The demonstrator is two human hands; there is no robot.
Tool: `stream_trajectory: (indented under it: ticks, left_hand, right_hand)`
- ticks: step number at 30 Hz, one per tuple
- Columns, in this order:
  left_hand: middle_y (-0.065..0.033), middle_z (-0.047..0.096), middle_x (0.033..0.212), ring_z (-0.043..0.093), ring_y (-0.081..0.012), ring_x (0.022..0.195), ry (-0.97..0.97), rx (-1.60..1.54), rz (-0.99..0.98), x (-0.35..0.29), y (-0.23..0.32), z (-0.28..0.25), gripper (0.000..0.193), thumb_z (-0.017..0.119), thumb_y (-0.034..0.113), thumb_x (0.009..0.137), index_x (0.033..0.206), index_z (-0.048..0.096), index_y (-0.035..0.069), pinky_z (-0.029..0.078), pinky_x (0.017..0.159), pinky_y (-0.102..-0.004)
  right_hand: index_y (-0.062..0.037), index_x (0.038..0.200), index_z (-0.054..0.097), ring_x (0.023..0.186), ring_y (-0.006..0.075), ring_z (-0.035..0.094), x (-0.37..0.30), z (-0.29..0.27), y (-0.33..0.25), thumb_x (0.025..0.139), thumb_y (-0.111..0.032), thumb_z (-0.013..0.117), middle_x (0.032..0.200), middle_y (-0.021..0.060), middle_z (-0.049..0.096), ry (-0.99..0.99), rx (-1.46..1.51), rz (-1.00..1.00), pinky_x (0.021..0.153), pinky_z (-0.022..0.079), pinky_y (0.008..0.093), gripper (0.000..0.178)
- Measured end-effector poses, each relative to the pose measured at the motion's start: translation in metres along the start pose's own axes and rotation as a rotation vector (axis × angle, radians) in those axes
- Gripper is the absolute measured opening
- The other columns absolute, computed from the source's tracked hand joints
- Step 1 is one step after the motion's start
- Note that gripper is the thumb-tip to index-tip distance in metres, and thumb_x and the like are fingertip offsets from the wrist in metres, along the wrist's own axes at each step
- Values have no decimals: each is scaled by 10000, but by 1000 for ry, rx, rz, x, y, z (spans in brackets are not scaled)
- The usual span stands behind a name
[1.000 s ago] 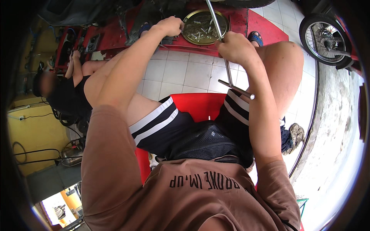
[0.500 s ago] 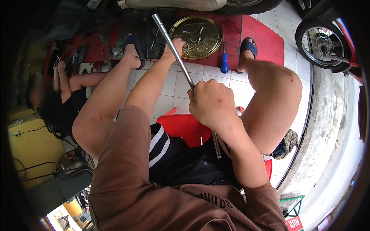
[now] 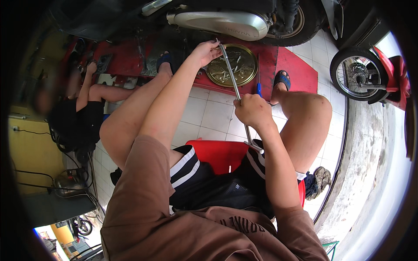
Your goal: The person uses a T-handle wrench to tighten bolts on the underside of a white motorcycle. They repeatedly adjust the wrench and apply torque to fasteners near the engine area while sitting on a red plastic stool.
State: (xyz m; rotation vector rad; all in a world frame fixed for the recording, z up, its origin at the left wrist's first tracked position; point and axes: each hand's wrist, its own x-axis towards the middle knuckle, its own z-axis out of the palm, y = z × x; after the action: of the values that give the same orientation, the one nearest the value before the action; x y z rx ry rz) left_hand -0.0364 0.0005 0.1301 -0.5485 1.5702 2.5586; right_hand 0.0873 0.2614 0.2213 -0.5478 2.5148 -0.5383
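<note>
Head view: with the crossbar (image 3: 254, 147) toward six o'clock, clenching the steel T-handle wrench (image 3: 230, 73) mid-shaft in the right hand (image 3: 253, 111) and pointing its far end toward eleven, at the curled left hand (image 3: 206, 53), impossible to say whether pinching or merely touching. Could scatter the small metal fasteners (image 3: 237, 60) in the round brass-coloured tray (image 3: 249, 69) at twelve o'clock by dipping the shaft, or scrape the silver crankcase cover (image 3: 217, 24) beyond by raising it carelessly.

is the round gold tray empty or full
In between: small metal parts lie scattered in the tray, with bare patches of its gold bottom showing around them.
</note>
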Motion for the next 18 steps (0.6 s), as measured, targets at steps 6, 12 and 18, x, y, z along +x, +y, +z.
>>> stream_trajectory:
  ticks: [6, 12, 18]
  left_hand:
    - [-115, 554, 982, 592, -256, 977, -27, 80, -10, -51, 63, 33, 82, 501, 55, 923, 976, 527, -2, 507, 925, -441]
    - [-68, 569, 957, 589, -187, 929, 60, 451, 27, -90, 106, 43, 91, 533, 77, 917, 984, 557, 20, 542, 851, -359]
    - [-44, 591, 947, 603, -160, 887, 106, 520, 47, -115, 116, 48, 107, 553, 93, 913, 995, 570, 26, 552, 798, -310]
  right_hand:
    - [1, 947, 669, 931, 386, 622, 3, 3, 1, 884, -345, 474, 938, 230, 651, 80, 22, -54, 836, 488, 454, 402]
    - [5, 890, 678, 886, 408, 623, -6, 2, -5, 880, -347, 485, 883, 249, 645, 152, 50, -165, 799, 497, 465, 401]
    - [12, 871, 678, 873, 421, 618, -10, 4, -11, 876, -340, 512, 858, 264, 637, 177, 67, -228, 794, 495, 469, 389]
